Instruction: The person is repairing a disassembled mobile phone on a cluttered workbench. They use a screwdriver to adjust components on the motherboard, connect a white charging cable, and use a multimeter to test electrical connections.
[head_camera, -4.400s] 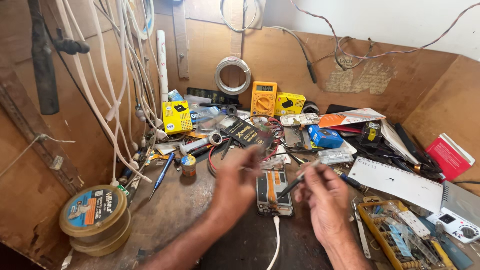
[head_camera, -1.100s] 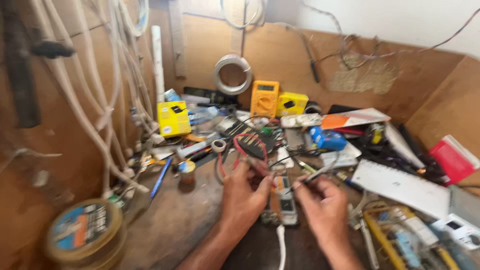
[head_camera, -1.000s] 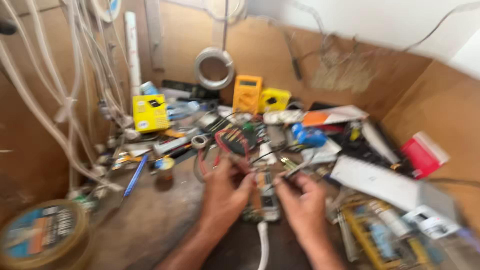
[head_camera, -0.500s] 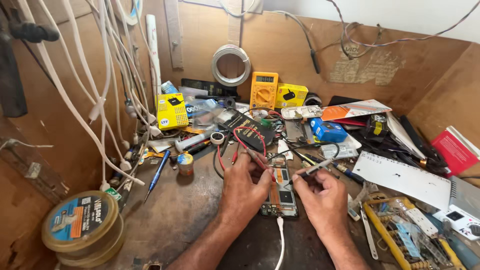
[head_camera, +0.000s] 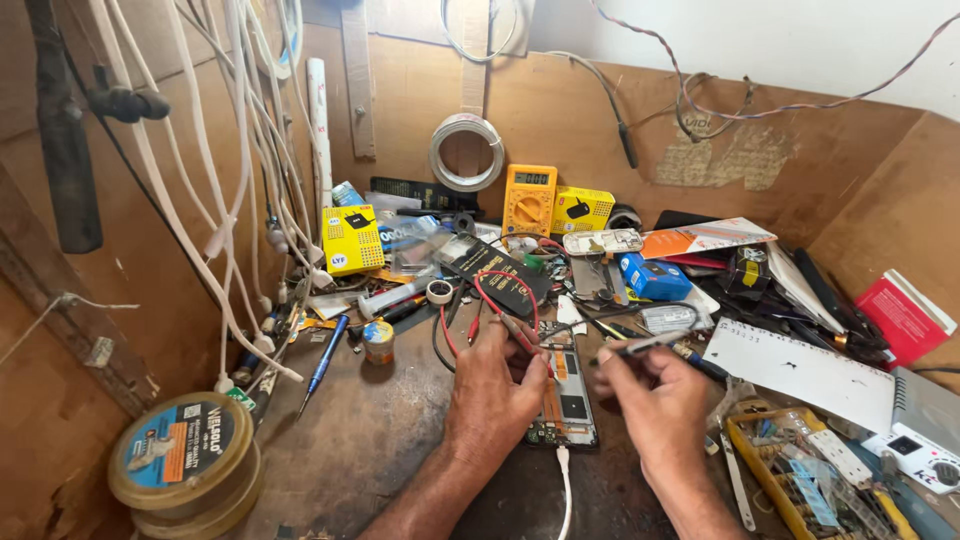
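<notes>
Bare metal and green board show on the opened phone, which lies flat on the dark, scuffed workbench with its long axis running from the person toward the back wall; a white cable enters its near end. Its back is off, so a dark chip, an orange strip and a pale frame are visible, though finer parts are too small to make out. The left hand rests over the phone's left edge and hides that side; its fingers are curled around a red probe whose tip slants down toward the phone's far end, and a red lead loops away behind. The right hand hovers just right of the phone, thumb and fingers pinched on a thin dark probe lying nearly level, pointing left. Both forearms are cut off by the lower edge.
</notes>
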